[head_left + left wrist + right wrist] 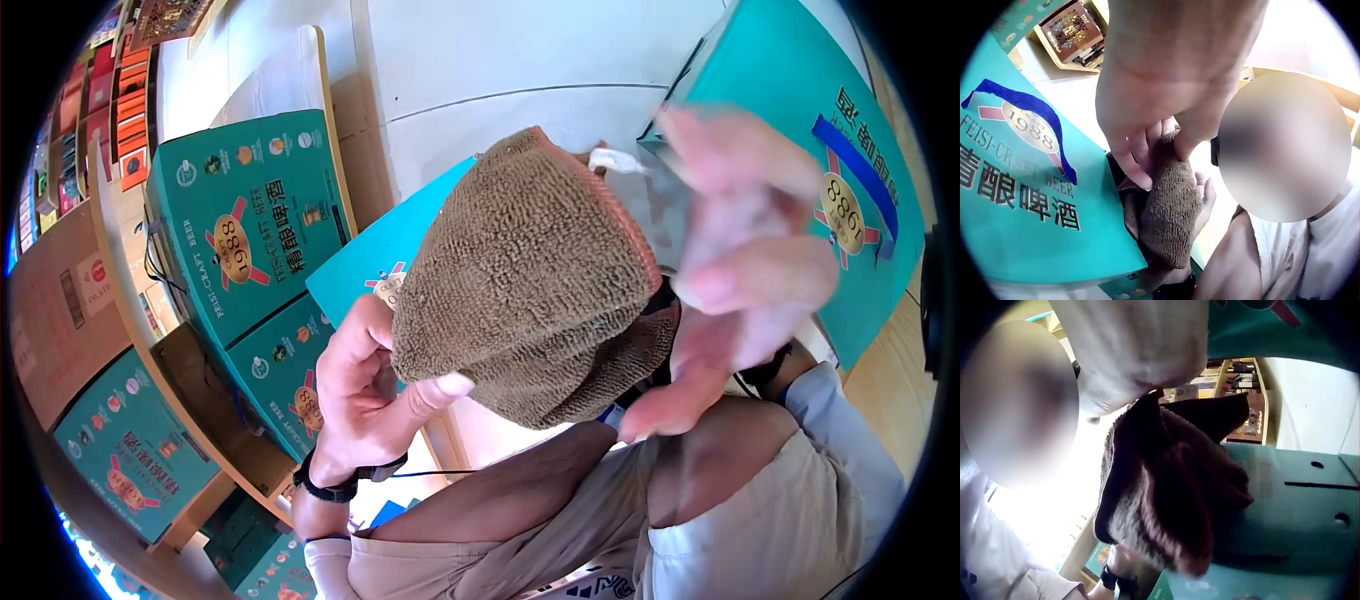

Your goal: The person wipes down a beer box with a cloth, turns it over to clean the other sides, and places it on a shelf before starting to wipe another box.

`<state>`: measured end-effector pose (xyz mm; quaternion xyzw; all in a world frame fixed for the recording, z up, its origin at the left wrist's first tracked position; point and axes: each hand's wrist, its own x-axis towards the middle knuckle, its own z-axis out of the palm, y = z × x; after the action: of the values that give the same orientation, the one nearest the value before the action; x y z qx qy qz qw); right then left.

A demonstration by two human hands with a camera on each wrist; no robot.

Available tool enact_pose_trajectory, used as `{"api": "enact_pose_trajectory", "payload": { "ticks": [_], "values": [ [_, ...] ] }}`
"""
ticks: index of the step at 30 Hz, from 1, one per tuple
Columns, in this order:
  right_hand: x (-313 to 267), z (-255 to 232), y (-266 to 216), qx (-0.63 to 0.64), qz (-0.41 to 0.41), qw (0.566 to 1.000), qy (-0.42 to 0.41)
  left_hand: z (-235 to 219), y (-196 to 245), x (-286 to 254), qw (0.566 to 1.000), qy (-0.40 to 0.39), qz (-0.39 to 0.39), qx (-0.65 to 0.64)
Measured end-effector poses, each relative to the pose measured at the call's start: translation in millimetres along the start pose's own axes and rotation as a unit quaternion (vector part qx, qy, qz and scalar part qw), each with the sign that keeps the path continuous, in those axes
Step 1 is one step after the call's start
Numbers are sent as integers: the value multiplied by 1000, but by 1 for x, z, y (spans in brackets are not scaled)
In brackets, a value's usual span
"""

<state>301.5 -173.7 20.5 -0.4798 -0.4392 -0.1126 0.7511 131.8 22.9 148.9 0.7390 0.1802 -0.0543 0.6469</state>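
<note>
A folded brown towelling cloth [530, 280] with a reddish-orange hem is held up over the lap. My left hand [365, 385] grips its lower left side, the thumb lying on the front face. In the left wrist view, the fingers of that hand pinch the top of the cloth [1172, 206]. My right hand [745, 250] is blurred at the cloth's right edge, with fingers and thumb spread apart. In the right wrist view the cloth [1160, 494] hangs in loose folds and hides the right fingers. A small white tag [617, 160] sticks out near the hem.
A green beer carton [870, 130] with a blue ribbon print stands at the right. More green cartons [250, 220] fill wooden shelving [130, 290] at the left, beside a brown carton [75, 300]. Behind the cloth lies another green box [350, 270]. Pale floor tiles [480, 50] extend beyond.
</note>
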Motion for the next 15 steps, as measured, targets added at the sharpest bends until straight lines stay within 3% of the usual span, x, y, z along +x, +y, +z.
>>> {"api": "enact_pose_trajectory", "payload": {
  "ticks": [2,3,5,8,12,13,14,15],
  "values": [
    [13,8,17,119,20,986,-111,4,0,0,1000,2,7,-11],
    [13,13,13,119,20,986,-113,7,2,0,999,23,14,-19],
    [9,21,-2,236,179,929,-221,13,1,2,995,84,43,-31],
    [5,20,-13,203,230,916,-257,10,0,7,991,118,48,-33],
    [1,14,-19,136,239,937,-216,-1,-4,9,996,42,81,17],
    [2,13,-19,123,239,947,-174,-6,-4,11,995,12,96,25],
    [1,8,-21,119,270,939,-174,-4,-3,13,995,9,96,24],
    [-5,4,-17,112,235,952,-158,-1,0,15,995,44,69,52]
  ]
}}
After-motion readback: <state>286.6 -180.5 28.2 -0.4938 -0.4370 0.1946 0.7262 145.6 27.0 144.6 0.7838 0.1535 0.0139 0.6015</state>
